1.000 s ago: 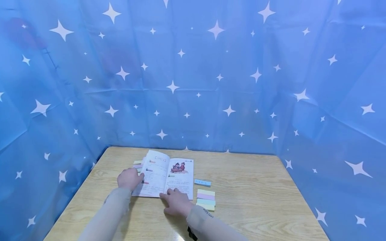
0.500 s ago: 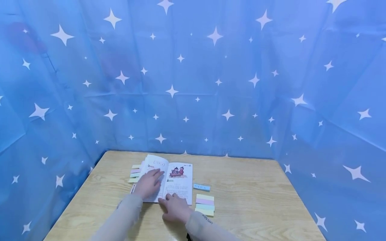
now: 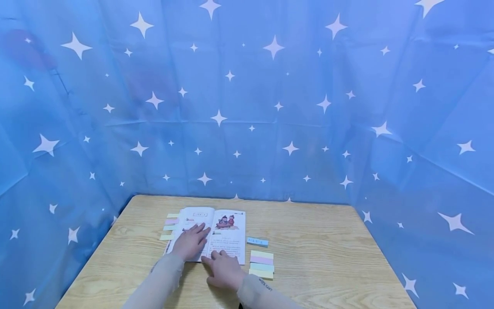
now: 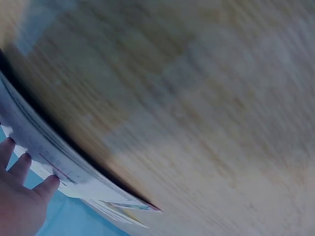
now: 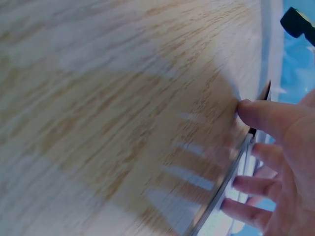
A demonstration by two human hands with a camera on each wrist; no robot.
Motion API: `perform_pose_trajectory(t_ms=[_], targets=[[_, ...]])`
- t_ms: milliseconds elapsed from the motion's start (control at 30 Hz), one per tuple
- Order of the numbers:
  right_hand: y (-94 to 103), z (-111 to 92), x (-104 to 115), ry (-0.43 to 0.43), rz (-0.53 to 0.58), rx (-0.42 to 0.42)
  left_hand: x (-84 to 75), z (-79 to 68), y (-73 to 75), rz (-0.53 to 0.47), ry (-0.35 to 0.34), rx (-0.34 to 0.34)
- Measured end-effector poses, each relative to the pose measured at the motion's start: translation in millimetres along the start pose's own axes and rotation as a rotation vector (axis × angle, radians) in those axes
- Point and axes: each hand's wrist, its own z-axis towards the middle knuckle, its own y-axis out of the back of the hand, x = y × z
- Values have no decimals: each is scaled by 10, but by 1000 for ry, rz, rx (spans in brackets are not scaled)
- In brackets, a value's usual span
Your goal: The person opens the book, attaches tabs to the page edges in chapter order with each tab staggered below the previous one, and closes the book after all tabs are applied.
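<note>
An open book (image 3: pixel 233 234) lies on the wooden table, with printed text on both pages and a coloured picture at the top of the right page. My left hand (image 3: pixel 190 243) rests with extended fingers on the left page, covering part of its text. In the left wrist view, the left hand's fingers (image 4: pixel 48 186) touch the page. My right hand (image 3: pixel 225 269) rests at the book's lower edge, near the spine. The right wrist view shows that hand (image 5: pixel 283 167) with its fingers over the book's edge and its thumb apart from them.
Several pastel sticky strips (image 3: pixel 167 228) stick out past the book's left side. To its right lie a blue strip (image 3: pixel 257 242) with handwriting and a group of pastel sticky strips (image 3: pixel 261 260). A blue curtain (image 3: pixel 247 128) with white stars stands behind the wooden table (image 3: pixel 316 257).
My left hand has moved from the book's left edge onto the left page. The left page, raised before, now lies flatter. My right hand has stayed at the lower edge.
</note>
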Motion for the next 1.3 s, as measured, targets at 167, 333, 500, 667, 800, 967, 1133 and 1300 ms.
perform_pose_trajectory(t_ms=[167, 333, 500, 667, 800, 967, 1133, 1300], targets=[[-37, 7, 0, 8, -16, -9, 4, -21, 8, -28, 35, 30], [-27, -9, 6, -2, -19, -8, 14, -8, 2, -87, 56, 57], [-23, -19, 11, -12, -8, 3, 33, 17, -14, -110, 80, 85], [-25, -25, 19, -23, -1, 6, 36, 29, -14, -145, 86, 99], [-29, -36, 24, -26, 4, 7, 36, 27, -13, -165, 91, 106], [-11, -61, 48, -22, 10, 12, 39, 6, -8, -188, 102, 111], [0, -109, 79, -16, 13, 14, 31, -30, -16, -191, 92, 116], [30, -155, 49, 29, 51, 19, -8, -82, -28, -198, 77, 115]])
